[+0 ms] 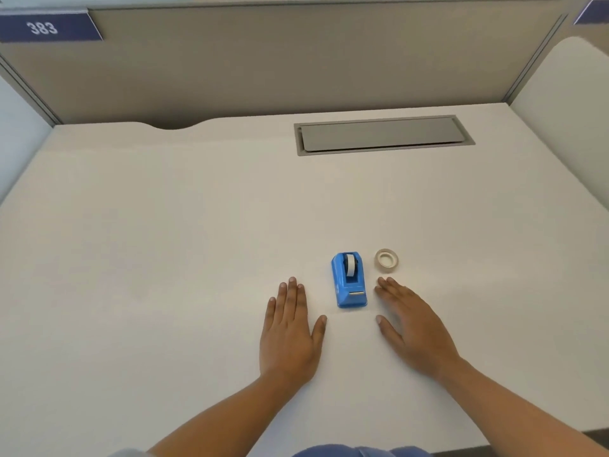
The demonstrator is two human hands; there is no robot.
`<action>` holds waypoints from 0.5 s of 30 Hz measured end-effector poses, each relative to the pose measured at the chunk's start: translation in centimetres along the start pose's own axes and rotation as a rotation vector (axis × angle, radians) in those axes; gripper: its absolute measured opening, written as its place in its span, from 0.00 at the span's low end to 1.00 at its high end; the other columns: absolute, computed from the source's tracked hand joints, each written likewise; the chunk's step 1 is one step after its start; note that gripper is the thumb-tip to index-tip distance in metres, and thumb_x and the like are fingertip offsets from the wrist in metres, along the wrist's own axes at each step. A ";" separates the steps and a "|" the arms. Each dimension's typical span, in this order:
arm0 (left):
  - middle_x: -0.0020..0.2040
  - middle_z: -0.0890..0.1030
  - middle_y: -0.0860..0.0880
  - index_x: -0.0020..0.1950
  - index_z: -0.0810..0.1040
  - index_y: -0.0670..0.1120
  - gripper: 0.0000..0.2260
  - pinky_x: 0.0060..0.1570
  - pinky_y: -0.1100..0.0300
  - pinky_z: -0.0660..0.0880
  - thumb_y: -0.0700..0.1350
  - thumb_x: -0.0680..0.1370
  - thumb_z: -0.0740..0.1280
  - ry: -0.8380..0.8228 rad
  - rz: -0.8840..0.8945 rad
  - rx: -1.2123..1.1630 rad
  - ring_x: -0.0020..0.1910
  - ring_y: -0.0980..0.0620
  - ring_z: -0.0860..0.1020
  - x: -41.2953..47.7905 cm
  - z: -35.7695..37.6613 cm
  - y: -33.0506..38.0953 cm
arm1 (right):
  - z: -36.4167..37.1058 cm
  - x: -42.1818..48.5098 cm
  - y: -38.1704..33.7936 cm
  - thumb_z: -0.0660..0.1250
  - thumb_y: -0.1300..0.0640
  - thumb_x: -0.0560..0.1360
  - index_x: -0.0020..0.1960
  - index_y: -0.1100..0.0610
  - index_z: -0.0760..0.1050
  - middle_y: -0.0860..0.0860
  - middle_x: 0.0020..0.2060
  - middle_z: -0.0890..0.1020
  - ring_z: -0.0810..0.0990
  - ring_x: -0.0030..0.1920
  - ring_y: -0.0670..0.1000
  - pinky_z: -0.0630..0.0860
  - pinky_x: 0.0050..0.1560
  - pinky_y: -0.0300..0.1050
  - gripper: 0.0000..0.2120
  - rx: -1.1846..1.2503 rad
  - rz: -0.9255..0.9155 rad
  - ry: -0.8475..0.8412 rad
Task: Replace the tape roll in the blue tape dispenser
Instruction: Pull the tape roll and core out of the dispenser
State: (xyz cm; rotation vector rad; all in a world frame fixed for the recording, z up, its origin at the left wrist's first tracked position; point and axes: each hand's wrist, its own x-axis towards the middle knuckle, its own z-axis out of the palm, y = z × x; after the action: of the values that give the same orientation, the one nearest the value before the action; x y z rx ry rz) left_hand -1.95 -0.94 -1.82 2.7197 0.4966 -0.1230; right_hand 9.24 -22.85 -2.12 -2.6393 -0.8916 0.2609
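We rest our left hand (290,328) and right hand (415,328) flat on the table (164,242), fingers apart and empty, beside the dispenser (349,280); pulling its old roll (350,264) hard could tip it into the new roll (386,259) just right.

Both forearms run off the bottom edge. The roll (350,264) inside the dispenser (349,280) is half sunk in its slot, so how much tape remains cannot be told. At 1 o'clock, a blue sign (591,12) is cropped.
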 end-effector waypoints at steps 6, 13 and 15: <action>0.81 0.38 0.52 0.80 0.38 0.48 0.37 0.77 0.57 0.36 0.67 0.76 0.36 -0.008 -0.008 0.022 0.80 0.54 0.36 -0.1 -0.2 0.3 | -0.5 0.1 0.1 0.65 0.48 0.77 0.74 0.49 0.65 0.38 0.71 0.66 0.61 0.72 0.38 0.55 0.72 0.37 0.26 0.212 0.056 0.052; 0.81 0.39 0.54 0.80 0.40 0.49 0.36 0.77 0.58 0.35 0.68 0.78 0.41 0.016 -0.056 0.046 0.79 0.55 0.37 -0.1 -0.2 0.8 | -3.7 3.9 -1.6 0.74 0.61 0.71 0.64 0.50 0.74 0.38 0.54 0.77 0.78 0.50 0.42 0.75 0.48 0.30 0.23 0.530 0.057 0.055; 0.81 0.39 0.54 0.80 0.40 0.49 0.36 0.76 0.58 0.35 0.68 0.78 0.41 0.014 -0.063 0.060 0.79 0.55 0.37 0.0 -0.3 0.9 | -4.6 5.2 -2.2 0.73 0.62 0.71 0.64 0.49 0.74 0.36 0.54 0.74 0.79 0.47 0.44 0.77 0.44 0.34 0.24 0.532 -0.008 0.009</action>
State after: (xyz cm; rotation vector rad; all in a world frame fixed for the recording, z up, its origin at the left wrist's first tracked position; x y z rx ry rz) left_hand -1.64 -1.64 -1.22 2.7660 0.5924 -0.1378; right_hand 13.40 -19.19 2.66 -2.1418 -0.7089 0.4191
